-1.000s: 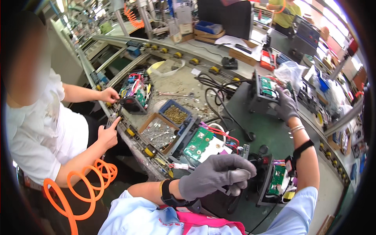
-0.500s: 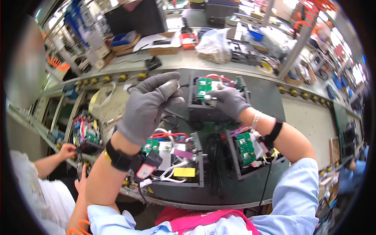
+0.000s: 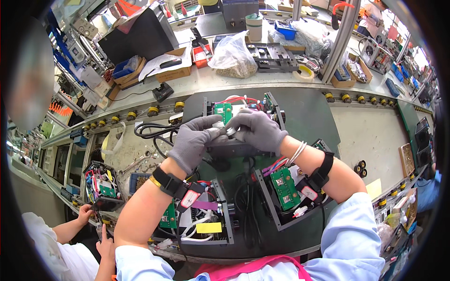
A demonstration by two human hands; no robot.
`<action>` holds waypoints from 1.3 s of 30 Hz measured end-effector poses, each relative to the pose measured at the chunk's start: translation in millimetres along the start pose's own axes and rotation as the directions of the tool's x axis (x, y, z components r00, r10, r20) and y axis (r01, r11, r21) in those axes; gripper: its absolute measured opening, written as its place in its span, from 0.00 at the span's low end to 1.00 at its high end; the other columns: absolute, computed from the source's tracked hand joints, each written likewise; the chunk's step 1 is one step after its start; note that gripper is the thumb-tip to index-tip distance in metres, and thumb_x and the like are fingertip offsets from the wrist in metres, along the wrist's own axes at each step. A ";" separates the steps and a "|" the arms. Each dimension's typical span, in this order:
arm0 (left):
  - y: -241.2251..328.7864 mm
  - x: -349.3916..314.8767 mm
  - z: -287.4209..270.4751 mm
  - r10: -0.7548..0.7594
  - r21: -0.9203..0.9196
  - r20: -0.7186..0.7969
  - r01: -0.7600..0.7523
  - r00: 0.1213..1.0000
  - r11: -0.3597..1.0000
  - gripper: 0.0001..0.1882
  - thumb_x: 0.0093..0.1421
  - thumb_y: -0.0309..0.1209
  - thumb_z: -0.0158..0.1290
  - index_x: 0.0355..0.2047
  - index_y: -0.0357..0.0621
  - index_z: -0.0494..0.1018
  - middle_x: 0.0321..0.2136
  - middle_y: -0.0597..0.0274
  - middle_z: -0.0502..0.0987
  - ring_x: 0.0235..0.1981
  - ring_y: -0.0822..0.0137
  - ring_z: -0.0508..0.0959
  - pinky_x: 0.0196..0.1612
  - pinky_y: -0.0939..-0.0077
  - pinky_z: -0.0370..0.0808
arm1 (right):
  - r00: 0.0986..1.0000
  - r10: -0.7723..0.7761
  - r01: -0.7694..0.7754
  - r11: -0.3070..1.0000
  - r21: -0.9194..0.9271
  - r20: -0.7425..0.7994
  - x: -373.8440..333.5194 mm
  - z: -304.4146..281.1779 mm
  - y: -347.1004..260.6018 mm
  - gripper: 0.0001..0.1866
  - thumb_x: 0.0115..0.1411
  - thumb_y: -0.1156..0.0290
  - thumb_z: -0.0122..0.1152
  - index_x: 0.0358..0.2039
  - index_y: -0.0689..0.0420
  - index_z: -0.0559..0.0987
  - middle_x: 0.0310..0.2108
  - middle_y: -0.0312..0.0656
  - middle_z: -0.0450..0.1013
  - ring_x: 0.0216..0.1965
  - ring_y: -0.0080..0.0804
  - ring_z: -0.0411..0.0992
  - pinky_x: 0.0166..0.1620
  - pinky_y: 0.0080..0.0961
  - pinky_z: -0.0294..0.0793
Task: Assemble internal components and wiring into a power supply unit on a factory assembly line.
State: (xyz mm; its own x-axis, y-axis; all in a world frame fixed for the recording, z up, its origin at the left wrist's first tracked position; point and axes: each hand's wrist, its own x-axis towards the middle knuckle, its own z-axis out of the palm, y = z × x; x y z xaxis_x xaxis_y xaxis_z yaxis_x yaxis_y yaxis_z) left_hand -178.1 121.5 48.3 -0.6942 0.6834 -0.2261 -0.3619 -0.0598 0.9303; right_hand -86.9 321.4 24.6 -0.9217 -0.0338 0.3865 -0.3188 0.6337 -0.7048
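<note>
Both my hands wear grey gloves and meet over the front wall of a dark metal case (image 3: 243,149) at the far middle. Pinched in my left hand (image 3: 193,142) is a small white connector (image 3: 219,125). My right hand (image 3: 258,130) pinches another small whitish piece, probably a connector (image 3: 230,131), right beside it. The fingertips nearly touch, and whether the two pieces are joined cannot be made out. Behind the fingers, a green circuit board (image 3: 223,111) and red wires show inside the case.
Two more open cases with wiring stand nearer me: a left one (image 3: 229,225) and a right one (image 3: 284,188). Black cables (image 3: 251,201) lie between them. At left, a co-worker's hands (image 3: 85,214) are near another wired unit (image 3: 102,182). A bag of small parts (image 3: 236,61) sits on the far bench.
My left hand has come down and across to meet the right hand. My right hand has drawn back from inside the case toward its front wall. The view has shifted slightly.
</note>
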 end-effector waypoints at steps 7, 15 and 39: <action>-1.6 -8.4 -3.2 -0.059 -0.024 0.010 0.059 0.998 0.998 0.15 0.67 0.24 0.50 0.53 0.33 0.72 0.42 0.51 0.80 0.39 0.62 0.84 0.43 0.72 0.85 | 0.993 -0.054 0.053 0.999 0.010 0.106 1.4 -6.1 -0.6 0.12 0.54 0.76 0.64 0.41 0.56 0.80 0.35 0.44 0.78 0.38 0.39 0.78 0.44 0.31 0.77; -4.4 -11.5 -5.7 -0.059 -0.061 0.028 0.060 0.998 0.996 0.14 0.68 0.26 0.50 0.52 0.33 0.73 0.42 0.50 0.80 0.38 0.63 0.84 0.41 0.71 0.86 | 0.995 -0.036 0.045 0.994 -0.097 0.089 1.0 -3.5 -1.6 0.08 0.55 0.71 0.64 0.36 0.55 0.78 0.31 0.44 0.77 0.36 0.43 0.77 0.43 0.37 0.75; -12.1 -17.0 4.1 0.064 0.171 0.018 -0.066 0.998 0.983 0.13 0.69 0.26 0.49 0.51 0.33 0.74 0.43 0.52 0.80 0.40 0.64 0.83 0.44 0.70 0.84 | 0.992 -0.011 -0.055 0.857 -0.512 -0.124 0.5 23.5 -17.7 0.15 0.49 0.70 0.64 0.36 0.55 0.70 0.32 0.46 0.72 0.32 0.50 0.75 0.40 0.44 0.68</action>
State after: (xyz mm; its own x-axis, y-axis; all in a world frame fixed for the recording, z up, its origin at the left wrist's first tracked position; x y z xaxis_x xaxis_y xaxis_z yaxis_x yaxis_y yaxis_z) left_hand -159.3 113.6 42.1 -0.7048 0.6910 -0.1606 -0.2032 0.0203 0.9789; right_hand -86.9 292.0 23.2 -0.8835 0.0557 0.4650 -0.1095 0.9409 -0.3206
